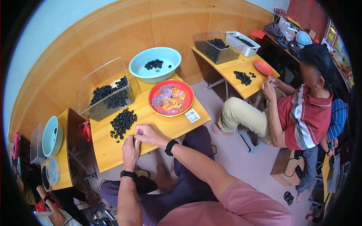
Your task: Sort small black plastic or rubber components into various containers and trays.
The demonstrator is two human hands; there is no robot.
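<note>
Just over the near edge of the wooden table (141, 101), my two hands meet with fingers pinched together. My left hand (131, 152) is closed, its fingertips at a tiny dark piece that my fingers mostly cover. From the right, my right hand (148, 135) reaches across with thumb and finger pressed together; what it grips is hidden. Right beyond them lies a loose pile of small black ring-like parts (123, 121). Farther right on the table rests a red floral tray (185, 89) with small silvery or clear pieces on its left part.
Behind the pile stands a clear bin (98, 116) of black parts, beside a light-blue basin (140, 75) holding several more. At the right, a seated co-worker (301, 109) handles something small at another table (222, 69). Another table (65, 165) with a basin is at the left.
</note>
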